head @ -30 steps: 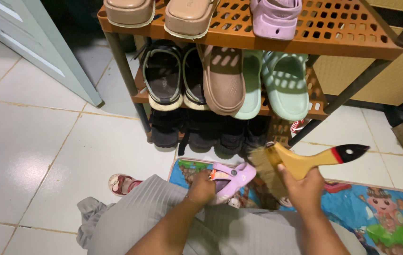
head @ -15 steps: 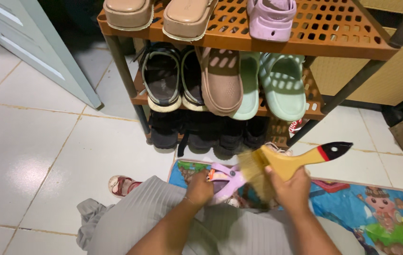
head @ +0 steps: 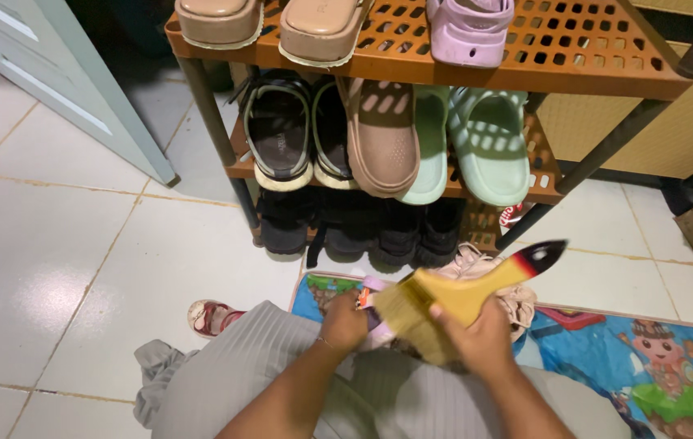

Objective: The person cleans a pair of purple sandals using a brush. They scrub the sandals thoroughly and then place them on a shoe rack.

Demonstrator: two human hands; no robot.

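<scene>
- The small lilac plastic clog with an orange strap rivet [head: 375, 305] sits low in the view, just in front of the orange perforated shoe rack [head: 606, 61], over the colourful cartoon-print floor mat [head: 631, 349]. It's mostly hidden by bristles.
- The left hand [head: 344, 323] is clenched around the clog's near end.
- The right hand [head: 476, 337] is grasping a wide flat paintbrush with a yellow wooden handle and a red-and-black tip [head: 464, 289]. Its pale bristles lie across the clog.
- A beige sneaker [head: 476, 264] lies just behind the brush, near the rack's foot.
- On the rack: two tan platform sandals [head: 281, 20] and a lilac clog [head: 470, 28] on top, then black sandals [head: 281, 130], a brown slide [head: 383, 134] and mint slides [head: 489, 142] below, with dark shoes [head: 355, 232] on the lowest shelf.
- A small red-and-white shoe [head: 204, 315] lies on the white tiled floor [head: 54, 268], left of the mat.
</scene>
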